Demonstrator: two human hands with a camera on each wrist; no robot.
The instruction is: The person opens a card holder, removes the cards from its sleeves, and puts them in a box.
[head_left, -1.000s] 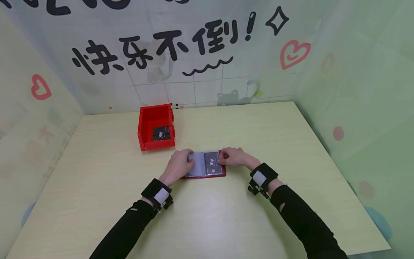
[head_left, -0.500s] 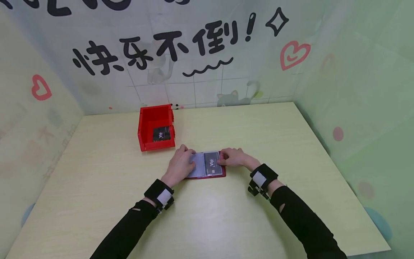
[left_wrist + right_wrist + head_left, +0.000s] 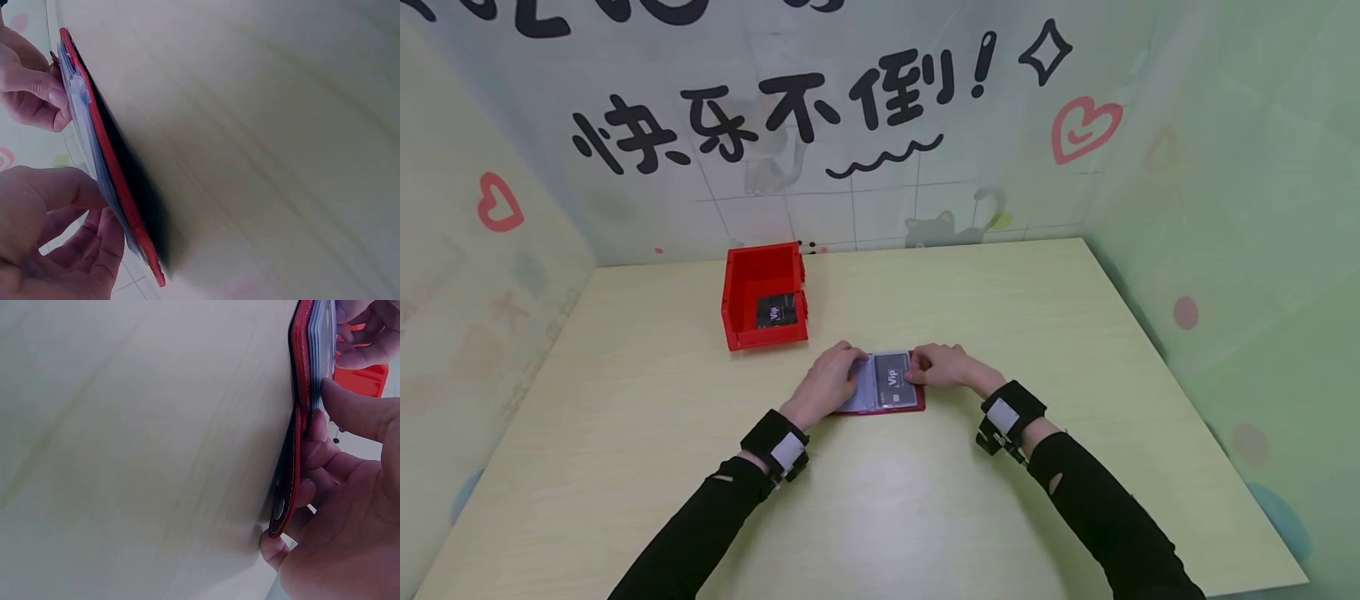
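Observation:
A red card holder (image 3: 901, 410) lies spread on the table, its clear plastic sleeves facing up. A grey card marked "Vip" (image 3: 892, 379) sits in the right-hand sleeve. My left hand (image 3: 826, 385) covers much of the left-hand sleeve (image 3: 863, 390), thumb and bent fingertips at the plastic. My right hand (image 3: 946, 365) pinches the right edge of the holder, with the thumb (image 3: 356, 412) on top of the sleeves and the fingers behind. Below those fingers, the right wrist view shows the holder's strap with a metal snap (image 3: 279, 509).
Behind the left hand stands a red plastic bin (image 3: 741, 339) with a black "Vip" card (image 3: 777, 311) inside. The pale wooden table (image 3: 880, 500) meets a printed back wall (image 3: 880, 200) and side walls.
My left hand first shifts slightly up, then right and down across the left-hand sleeve, covering more of it. The right hand and the card holder stay where they were.

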